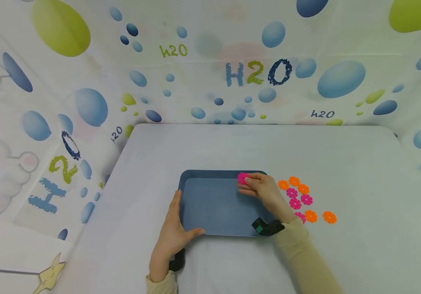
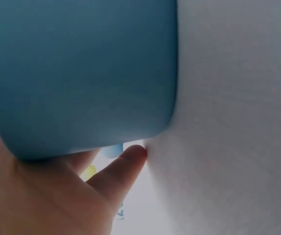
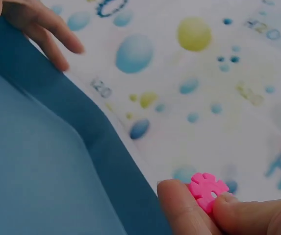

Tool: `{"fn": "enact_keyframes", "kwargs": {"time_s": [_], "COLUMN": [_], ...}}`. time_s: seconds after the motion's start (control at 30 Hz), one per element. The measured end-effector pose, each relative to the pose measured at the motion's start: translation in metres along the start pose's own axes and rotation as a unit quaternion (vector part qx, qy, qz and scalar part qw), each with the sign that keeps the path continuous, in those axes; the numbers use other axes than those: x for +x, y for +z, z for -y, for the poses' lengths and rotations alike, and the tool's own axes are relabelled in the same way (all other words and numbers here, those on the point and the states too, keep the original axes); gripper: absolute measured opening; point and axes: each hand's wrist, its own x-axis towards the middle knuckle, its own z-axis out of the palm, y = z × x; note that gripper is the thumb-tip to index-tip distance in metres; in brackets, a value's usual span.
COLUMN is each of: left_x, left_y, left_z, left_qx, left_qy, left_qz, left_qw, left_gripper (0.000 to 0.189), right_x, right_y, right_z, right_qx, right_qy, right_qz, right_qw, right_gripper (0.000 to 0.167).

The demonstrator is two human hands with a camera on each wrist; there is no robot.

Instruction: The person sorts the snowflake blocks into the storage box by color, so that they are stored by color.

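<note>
A blue-grey rectangular tray (image 1: pixel 214 204) lies on the white table. In the head view, the left hand (image 1: pixel 175 228) rests against its front left corner, with the fingers along the left side and the thumb at the front edge. The left wrist view shows the palm against the tray's outer wall (image 2: pixel 86 83). Over the tray's far right part, the right hand (image 1: pixel 265 190) pinches a pink notched plastic disc (image 1: pixel 242 178) between thumb and fingers. Up close in the right wrist view, this disc (image 3: pixel 206 190) is flower-shaped with slits round its rim and a hole.
Right of the tray, several orange discs (image 1: pixel 329 217) and pink discs (image 1: pixel 306 199) lie loose on the table (image 1: pixel 372 171). The right forearm partly covers one pink disc. A cloth printed with drops (image 1: pixel 210 81) hangs behind the table.
</note>
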Motion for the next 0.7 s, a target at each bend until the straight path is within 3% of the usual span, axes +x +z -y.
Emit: {"fn": "enact_keyframes", "kwargs": {"time_s": [0.1, 0.33, 0.57, 0.7], "left_x": [0.001, 0.001, 0.001, 0.0], "left_y": [0.002, 0.004, 0.003, -0.001], "left_z": [0.002, 0.003, 0.002, 0.002], "left_qx": [-0.005, -0.034, -0.038, -0.027], "left_qy": [0.014, 0.005, 0.014, 0.011], "left_qz": [-0.005, -0.002, -0.003, -0.01], "left_qw": [0.9999, 0.9994, 0.9992, 0.9995], "left_gripper": [0.128, 0.128, 0.126, 0.126], "right_x": [0.02, 0.057, 0.078, 0.082], "right_y": [0.029, 0.084, 0.115, 0.127], "right_z": [0.005, -0.002, -0.02, -0.022], "right_qx": [-0.01, -0.025, -0.024, -0.043], "right_qy": [0.015, 0.058, 0.096, 0.093], "right_qz": [0.019, 0.051, 0.043, 0.037], "right_qw": [0.9997, 0.9967, 0.9941, 0.994], "right_gripper": [0.036, 0.031, 0.031, 0.034]}}
